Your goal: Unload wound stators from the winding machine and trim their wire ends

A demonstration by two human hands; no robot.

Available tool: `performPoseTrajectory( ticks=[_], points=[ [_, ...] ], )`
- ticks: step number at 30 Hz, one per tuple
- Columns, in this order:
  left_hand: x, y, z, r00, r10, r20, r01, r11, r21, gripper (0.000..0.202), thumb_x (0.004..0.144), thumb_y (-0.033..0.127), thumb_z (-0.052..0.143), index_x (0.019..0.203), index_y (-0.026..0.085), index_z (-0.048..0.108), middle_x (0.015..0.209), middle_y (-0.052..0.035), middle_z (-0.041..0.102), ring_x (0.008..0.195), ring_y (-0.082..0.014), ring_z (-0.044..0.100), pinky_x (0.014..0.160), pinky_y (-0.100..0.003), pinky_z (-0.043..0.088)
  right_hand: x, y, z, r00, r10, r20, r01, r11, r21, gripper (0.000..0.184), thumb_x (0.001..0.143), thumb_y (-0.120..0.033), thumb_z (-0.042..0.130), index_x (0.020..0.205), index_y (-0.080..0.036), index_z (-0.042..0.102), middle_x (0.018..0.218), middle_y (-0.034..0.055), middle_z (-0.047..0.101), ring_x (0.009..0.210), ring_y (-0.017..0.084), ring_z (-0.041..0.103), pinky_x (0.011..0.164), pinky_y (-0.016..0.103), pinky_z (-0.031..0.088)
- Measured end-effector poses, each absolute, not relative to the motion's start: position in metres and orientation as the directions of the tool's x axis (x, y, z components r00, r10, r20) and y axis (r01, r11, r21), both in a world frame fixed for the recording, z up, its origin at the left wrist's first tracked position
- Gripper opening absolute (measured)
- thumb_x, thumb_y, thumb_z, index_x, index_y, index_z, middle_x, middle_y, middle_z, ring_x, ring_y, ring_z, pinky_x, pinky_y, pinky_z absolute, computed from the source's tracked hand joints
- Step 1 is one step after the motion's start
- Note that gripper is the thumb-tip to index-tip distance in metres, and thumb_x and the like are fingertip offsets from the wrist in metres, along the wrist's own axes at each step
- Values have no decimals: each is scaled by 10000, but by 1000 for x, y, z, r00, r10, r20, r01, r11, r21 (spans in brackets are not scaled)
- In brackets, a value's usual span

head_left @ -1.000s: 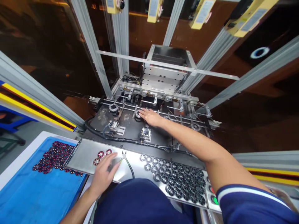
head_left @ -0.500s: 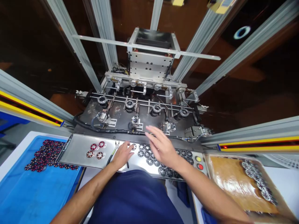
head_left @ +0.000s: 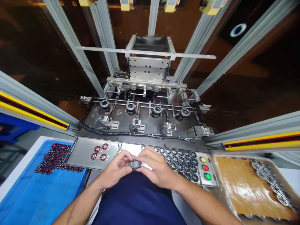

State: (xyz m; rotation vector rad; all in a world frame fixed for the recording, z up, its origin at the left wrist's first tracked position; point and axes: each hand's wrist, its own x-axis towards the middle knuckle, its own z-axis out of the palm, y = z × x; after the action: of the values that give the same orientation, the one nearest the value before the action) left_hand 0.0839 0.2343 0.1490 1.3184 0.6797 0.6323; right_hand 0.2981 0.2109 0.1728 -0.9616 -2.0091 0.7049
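Note:
Both my hands meet just above the steel shelf (head_left: pixel 82 154) at my waist. My left hand (head_left: pixel 118 168) and my right hand (head_left: pixel 156 168) pinch one small dark ring-shaped stator (head_left: pixel 135 164) between their fingertips. Right of my hands, several bare silver stators (head_left: pixel 181 159) lie in rows on the shelf. Left of my hands sit three red wound stators (head_left: pixel 99 152) and a small pair of cutters (head_left: pixel 119 147), partly hidden by my left hand.
Beyond the shelf is a winding machine with several round fixtures (head_left: pixel 130 107) on a rail. A blue tray (head_left: pixel 28 193) with several red wound stators is at left. Yellow, red and green buttons (head_left: pixel 205 167) sit at right, next to a brown tray (head_left: pixel 236 184) holding silver stators.
My right hand has drawn back from the machine's fixtures to the shelf. My left hand has shifted right from beside the red stators. Both now hold one stator together.

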Motion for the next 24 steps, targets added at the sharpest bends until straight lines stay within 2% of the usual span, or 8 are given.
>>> performPoseTrajectory(
  ticks=[3,5,7,10,12,17,21,24],
  points=[
    [91,224,148,567,815,-117,-293,333,896,443,765,418,785,1050,214,514,875,-22,677,790,-144,651,721,-247,507,290,207,175,-368,795,482,462,606,-648,409,901,-167,578,1296,-274,559,930,103,663,846,267,596,738,461,552],
    [95,220,142,495,855,-157,-345,359,867,428,761,361,800,1057,208,531,850,-19,696,766,-134,657,713,-230,503,288,206,177,-363,785,502,481,620,-620,383,888,-173,599,1264,-247,579,933,120,664,852,278,587,744,477,548],
    [96,219,137,445,877,-182,-358,361,861,383,780,342,784,1049,200,553,850,-26,710,770,-139,673,717,-231,509,289,209,182,-373,810,453,444,585,-679,357,875,-213,646,1229,-242,610,984,128,667,905,278,595,782,472,552],
    [92,219,135,444,875,-192,-357,369,858,373,792,348,770,1083,206,585,910,-45,725,823,-177,703,737,-268,536,298,220,196,-444,856,263,334,431,-838,250,914,-234,610,1153,-259,678,1230,127,625,1121,247,597,959,442,525],
    [88,220,136,470,862,-191,-327,371,869,359,800,333,762,1104,217,610,959,-56,735,856,-197,717,754,-292,551,305,230,203,-520,841,152,258,324,-910,212,953,-210,544,1055,-252,725,1301,105,609,1252,216,553,1055,409,470],
    [86,220,143,506,832,-226,-158,347,924,350,786,338,772,1101,211,687,1019,-87,751,953,-229,718,827,-308,553,315,246,205,-730,682,43,102,172,-980,193,946,-176,554,872,-208,729,1193,82,694,1397,179,432,1124,338,396],
    [88,221,144,547,807,-220,-87,316,945,423,781,409,760,1135,188,691,1060,-125,747,984,-262,713,890,-366,562,322,249,203,-811,583,44,40,130,-991,163,948,-166,542,909,-164,700,1416,138,554,1405,186,426,1155,338,356],
    [88,229,128,518,840,-161,117,117,986,456,858,412,673,1254,193,615,1127,-131,724,1014,-249,705,911,-365,566,341,268,208,-809,588,30,94,179,-979,200,976,-224,517,978,-142,698,1497,147,466,1398,192,435,1145,352,372]
  ],
)
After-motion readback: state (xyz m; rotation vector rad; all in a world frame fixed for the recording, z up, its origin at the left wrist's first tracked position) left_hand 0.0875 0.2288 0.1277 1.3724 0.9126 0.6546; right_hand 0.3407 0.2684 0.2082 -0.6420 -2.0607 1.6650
